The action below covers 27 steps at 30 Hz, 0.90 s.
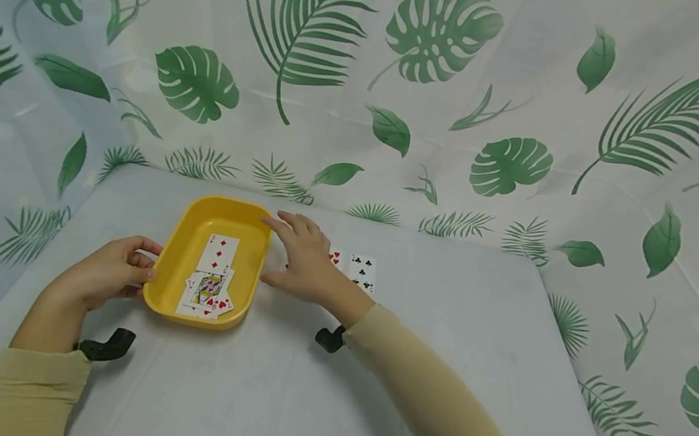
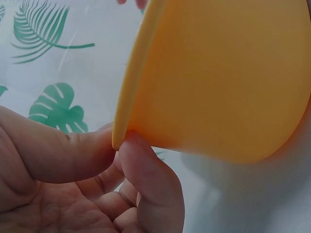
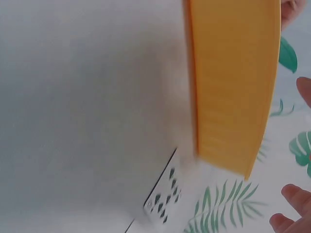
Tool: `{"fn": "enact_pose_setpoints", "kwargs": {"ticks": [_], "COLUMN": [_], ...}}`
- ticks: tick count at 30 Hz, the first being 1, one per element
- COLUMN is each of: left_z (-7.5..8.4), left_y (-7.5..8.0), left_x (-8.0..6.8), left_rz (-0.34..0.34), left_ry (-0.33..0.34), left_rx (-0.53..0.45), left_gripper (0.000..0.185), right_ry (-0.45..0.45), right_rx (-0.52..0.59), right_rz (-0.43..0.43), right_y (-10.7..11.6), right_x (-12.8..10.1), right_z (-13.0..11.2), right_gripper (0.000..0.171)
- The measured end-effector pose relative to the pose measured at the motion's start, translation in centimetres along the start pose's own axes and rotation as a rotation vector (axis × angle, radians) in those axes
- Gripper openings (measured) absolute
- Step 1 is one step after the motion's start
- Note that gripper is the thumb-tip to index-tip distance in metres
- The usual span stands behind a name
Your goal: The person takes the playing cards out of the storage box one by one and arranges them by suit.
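Observation:
A yellow plastic tray (image 1: 183,250) sits on the left part of the table. My left hand (image 1: 111,269) pinches its left rim between thumb and curled index finger, seen close in the left wrist view. Inside lie several playing cards: a three of diamonds (image 1: 218,253), a face card (image 1: 209,287) and overlapping cards with red pips below it. Over by the tray's right side, my right hand (image 1: 302,260) has its fingers spread, the fingertips near the upper right rim and the thumb lower down. In the right wrist view, its fingers (image 3: 297,200) show apart and hold nothing.
On the table behind my right hand lie a hearts card (image 1: 335,256) and a clubs card (image 1: 363,273), the first partly hidden. A black curved piece (image 1: 108,345) sticks out at my left wrist, another (image 1: 329,338) at my right. Leaf-printed cloth (image 1: 433,110) stands behind the table.

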<state>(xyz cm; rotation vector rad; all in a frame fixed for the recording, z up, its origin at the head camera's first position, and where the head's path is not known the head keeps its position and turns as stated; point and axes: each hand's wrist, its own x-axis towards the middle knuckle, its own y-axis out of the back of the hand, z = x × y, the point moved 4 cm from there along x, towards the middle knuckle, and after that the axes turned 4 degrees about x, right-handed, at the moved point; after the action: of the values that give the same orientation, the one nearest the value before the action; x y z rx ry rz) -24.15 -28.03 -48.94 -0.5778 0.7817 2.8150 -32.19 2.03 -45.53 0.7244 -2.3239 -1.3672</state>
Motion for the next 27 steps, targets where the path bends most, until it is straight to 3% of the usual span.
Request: {"fn": "enact_pose_setpoints", "kwargs": {"ticks": [14, 27], "left_z": [-0.1, 0.1], "left_y": [0.0, 0.0], "left_x": [0.1, 0.0], "left_rz": [-0.007, -0.010], "left_ry": [-0.011, -0.006], "left_rx": [-0.003, -0.009], "left_gripper": [0.053, 0.053], "right_ry": [0.083, 0.102], "right_rx": [-0.003, -0.119], "right_rz": [-0.017, -0.051], "right_y": [-2.1, -3.9], "right_x": [1.2, 2.4], "right_z": [-3.0, -5.0], "right_gripper": [0.095, 0.097]}}
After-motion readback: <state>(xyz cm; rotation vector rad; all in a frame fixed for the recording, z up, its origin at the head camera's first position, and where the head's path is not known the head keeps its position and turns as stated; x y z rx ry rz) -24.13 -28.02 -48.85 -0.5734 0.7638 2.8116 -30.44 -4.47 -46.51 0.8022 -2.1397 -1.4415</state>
